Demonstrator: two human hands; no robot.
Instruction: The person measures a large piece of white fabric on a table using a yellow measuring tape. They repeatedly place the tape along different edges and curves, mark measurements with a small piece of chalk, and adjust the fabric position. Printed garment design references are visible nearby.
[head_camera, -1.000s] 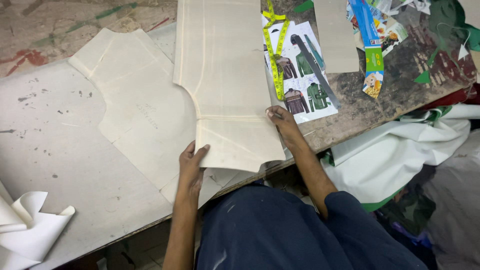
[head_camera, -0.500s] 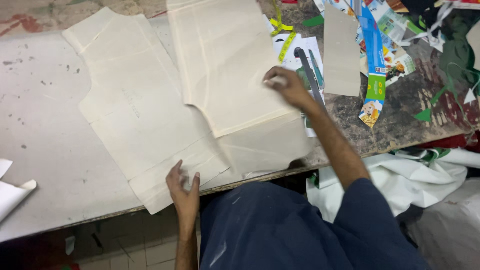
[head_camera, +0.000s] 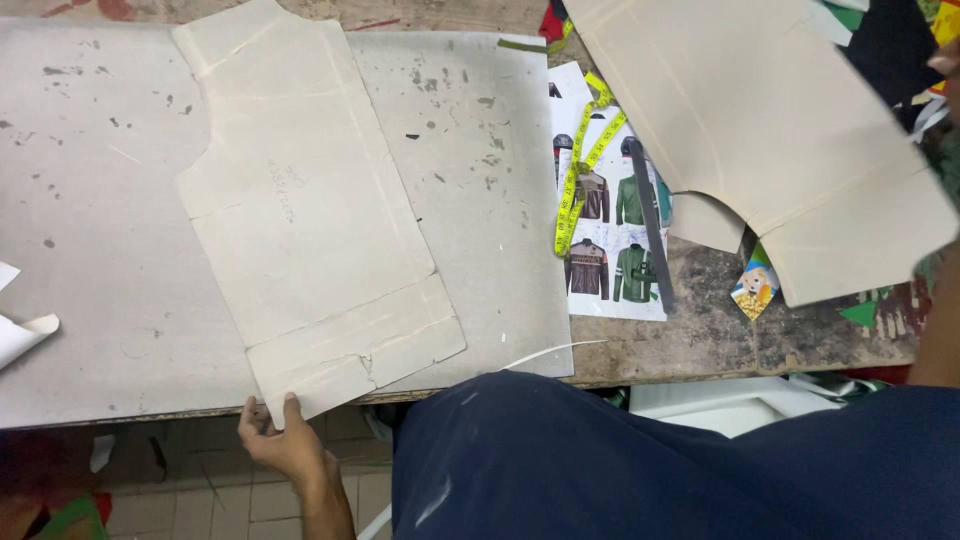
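A beige card pattern piece shaped like a garment panel lies flat on a large grey board on the worktable. My left hand pinches its lower corner at the table's front edge. A second, larger beige pattern piece hangs tilted over the right side of the table. My right hand shows only as a sliver at the right edge, at the far side of that piece, and appears to hold it up. My forearm runs up the right edge.
A yellow tape measure and a dark narrow ruler lie on a printed sheet of jacket pictures. Coloured paper scraps sit under the raised piece. White cloth lies at the left edge. Tiled floor shows below.
My right hand has lifted the upper pattern piece off the lower one and carried it right. The lower piece now lies uncovered. My left hand stays at its bottom corner.
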